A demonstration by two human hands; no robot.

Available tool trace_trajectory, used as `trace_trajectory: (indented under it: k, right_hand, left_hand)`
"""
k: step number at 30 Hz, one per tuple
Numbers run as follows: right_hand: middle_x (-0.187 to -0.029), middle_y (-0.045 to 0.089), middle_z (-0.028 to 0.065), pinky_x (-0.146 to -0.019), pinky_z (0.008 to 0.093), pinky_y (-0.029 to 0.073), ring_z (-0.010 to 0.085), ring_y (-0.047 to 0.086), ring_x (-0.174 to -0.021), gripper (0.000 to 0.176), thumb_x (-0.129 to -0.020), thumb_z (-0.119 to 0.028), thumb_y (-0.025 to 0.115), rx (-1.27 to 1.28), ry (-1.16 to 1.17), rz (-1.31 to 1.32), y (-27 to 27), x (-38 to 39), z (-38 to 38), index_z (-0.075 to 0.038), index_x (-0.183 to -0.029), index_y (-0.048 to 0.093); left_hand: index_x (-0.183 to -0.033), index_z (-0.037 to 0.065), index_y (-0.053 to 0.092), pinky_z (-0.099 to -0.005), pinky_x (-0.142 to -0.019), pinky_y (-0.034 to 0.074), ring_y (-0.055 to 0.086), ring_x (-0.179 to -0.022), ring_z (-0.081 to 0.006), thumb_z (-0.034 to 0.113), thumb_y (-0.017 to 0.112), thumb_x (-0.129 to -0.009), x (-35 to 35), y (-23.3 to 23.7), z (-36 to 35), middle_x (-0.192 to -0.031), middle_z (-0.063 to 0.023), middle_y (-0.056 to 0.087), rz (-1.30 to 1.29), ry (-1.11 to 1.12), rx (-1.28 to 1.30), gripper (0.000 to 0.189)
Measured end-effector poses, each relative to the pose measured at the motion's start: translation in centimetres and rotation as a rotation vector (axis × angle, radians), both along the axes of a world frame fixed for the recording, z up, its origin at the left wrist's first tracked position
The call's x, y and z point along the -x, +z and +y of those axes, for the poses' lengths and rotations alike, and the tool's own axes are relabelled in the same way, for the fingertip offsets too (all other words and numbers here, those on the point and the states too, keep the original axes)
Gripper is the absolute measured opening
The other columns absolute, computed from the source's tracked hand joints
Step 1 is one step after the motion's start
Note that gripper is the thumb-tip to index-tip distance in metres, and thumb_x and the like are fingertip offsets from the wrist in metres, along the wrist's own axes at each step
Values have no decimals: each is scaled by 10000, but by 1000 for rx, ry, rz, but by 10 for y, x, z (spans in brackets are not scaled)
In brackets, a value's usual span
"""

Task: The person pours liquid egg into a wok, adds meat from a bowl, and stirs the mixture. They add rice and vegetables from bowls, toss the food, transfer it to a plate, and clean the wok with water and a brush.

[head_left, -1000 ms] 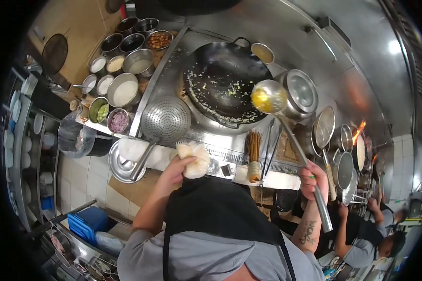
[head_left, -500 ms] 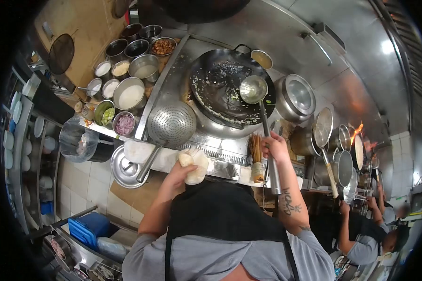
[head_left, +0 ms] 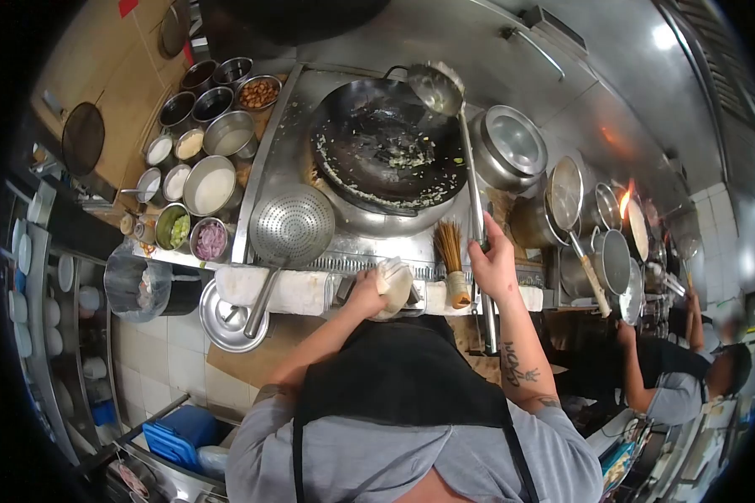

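My left hand (head_left: 366, 295) is closed on a folded white cloth (head_left: 397, 295) at the stove's front edge. In my right hand (head_left: 496, 258) is the long handle of a metal ladle (head_left: 471, 180). Its bowl is raised at the wok's far right rim and hides most of whatever lies behind. The black wok (head_left: 348, 126) sits on the burner, with chopped pale bits clustered near its middle and along the near side. A bamboo brush (head_left: 450, 243) stands between my hands, close to the right one. To the left, a perforated strainer (head_left: 292, 225) rests on the stove.
Metal containers of sauces, powders and chopped vegetables, such as the red onion bowl (head_left: 209, 241), crowd the left counter. Stacked pots (head_left: 512, 147) stand right of the wok. Farther right, a co-worker (head_left: 667, 381) works near a flame (head_left: 625, 201). A lidded pan (head_left: 233, 317) sits lower left.
The ladle bowl has moved from inside the wok to its far rim. My left hand has shifted right with the cloth. Bits in the wok have gathered toward the middle. The view has shifted slightly.
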State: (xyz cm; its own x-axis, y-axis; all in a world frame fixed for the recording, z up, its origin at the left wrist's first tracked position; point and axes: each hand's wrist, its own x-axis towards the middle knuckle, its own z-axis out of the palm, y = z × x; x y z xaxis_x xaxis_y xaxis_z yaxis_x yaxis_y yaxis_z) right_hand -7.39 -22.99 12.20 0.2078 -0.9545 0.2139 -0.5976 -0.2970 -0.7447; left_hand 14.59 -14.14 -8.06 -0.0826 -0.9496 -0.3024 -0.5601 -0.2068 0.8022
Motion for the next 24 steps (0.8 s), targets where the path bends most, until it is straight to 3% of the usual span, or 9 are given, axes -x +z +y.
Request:
trace_trajectory:
  k: [2, 7, 8, 9, 13, 14, 16, 20, 24]
  right_hand:
    - [-725, 576, 37, -404, 247, 391, 86, 485, -471, 564, -893, -32, 534, -223, -37, -275, 23, -10, 12, -1, -1428, 356]
    - [-671, 539, 14, -392, 246, 368, 83, 459, -445, 523, -895, -30, 546, -852, 59, -887, 36, 7, 13, -33, -1397, 399]
    - [-659, 506, -1, -380, 246, 342, 71, 435, -444, 450, -885, -31, 559, -742, -75, -565, 37, -6, 14, -23, -1324, 458]
    - [-659, 480, -14, -372, 249, 318, 66, 419, -448, 383, -881, -29, 559, -401, -109, -271, 13, -14, 15, -19, -1259, 500]
    - [-685, 523, 22, -374, 248, 356, 91, 443, -448, 371, -881, -42, 561, -775, -101, -901, -12, 27, 33, -25, -1248, 509]
    - [-690, 532, 31, -376, 248, 366, 97, 447, -447, 370, -880, -47, 563, -836, -70, -1070, -17, 44, 48, -25, -1246, 511]
    - [-701, 545, 56, -379, 247, 385, 107, 452, -444, 335, -895, -62, 547, -762, -64, -1115, -11, 71, 90, -19, -1225, 511]
    - [-703, 538, 58, -382, 244, 379, 102, 455, -453, 310, -915, -47, 509, -759, -110, -1247, -18, 130, 202, -28, -1224, 513]
    - [-695, 527, 45, -386, 235, 362, 85, 452, -463, 308, -918, -47, 514, -674, -339, -1593, 3, 151, 327, -50, -1226, 515]
  left_hand:
    - [-1479, -38, 140, -421, -1074, 360, 401, -1275, -440, 201, 692, -763, 0, 5, 5, -1371, -295, 373, -14, 80, -17, 935]
    - [-1439, -46, 244, -466, -1012, 399, 437, -1202, -452, 121, 663, -761, -10, 30, 23, -1376, -291, 332, -112, 93, 242, 814]
    - [-1427, -46, 269, -472, -1009, 397, 435, -1199, -450, 119, 661, -764, -10, 46, 29, -1379, -284, 334, -172, 83, 325, 788]
    - [-1415, -45, 295, -477, -1005, 396, 434, -1196, -448, 116, 660, -766, -10, 63, 36, -1382, -277, 335, -231, 67, 407, 762]
    - [-1307, -38, 436, -477, -987, 401, 455, -1163, -426, 98, 656, -766, -2, 90, 44, -1313, -243, 430, -63, -10, 523, 600]
    - [-1278, -28, 463, -452, -947, 427, 496, -1108, -386, 99, 661, -774, 0, 92, 49, -1247, -219, 476, -35, -23, 468, 556]
    - [-1221, -8, 517, -401, -867, 481, 577, -998, -304, 99, 669, -791, 10, 96, 53, -1117, -173, 569, 24, -71, 366, 469]
    - [-1119, 23, 586, -228, -657, 479, 558, -731, -75, 124, 685, -861, 44, 126, 65, -860, -27, 613, 348, -340, -101, 294]
    - [-1089, 20, 593, -230, -699, 469, 557, -758, -86, 108, 662, -895, 102, 110, 74, -862, -29, 618, 371, -708, -396, 224]
